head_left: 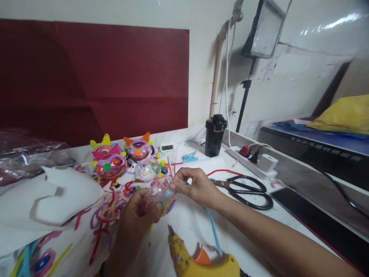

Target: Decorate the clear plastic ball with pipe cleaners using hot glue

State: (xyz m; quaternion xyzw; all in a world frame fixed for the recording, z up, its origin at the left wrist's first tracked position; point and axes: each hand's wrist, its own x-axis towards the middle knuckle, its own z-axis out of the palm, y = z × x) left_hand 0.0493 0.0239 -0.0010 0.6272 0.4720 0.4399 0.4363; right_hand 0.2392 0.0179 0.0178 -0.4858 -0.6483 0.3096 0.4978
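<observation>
Clear ball (pixel 158 189) grasped by left hand (pixel 137 211) above table (pixel 158 250); blue strip (pixel 212 225) apparently pinched against its side by right hand (pixel 197 188). Strip could be pulled crooked if ball is turned. Skin could be burned on nearby glue gun (pixel 184 256), if nozzle (pixel 172 231) is hot.

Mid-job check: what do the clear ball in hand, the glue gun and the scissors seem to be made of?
Clear ball: probably glossy plastic; it is see-through with bright glints, though glass can't be ruled out.
Glue gun: likely hard yellow plastic, darkly blotched; its dark nozzle may be metal.
Scissors: apparently dull metal, brownish-grey near the pivot; smooth black handles, perhaps plastic or coated metal.
</observation>
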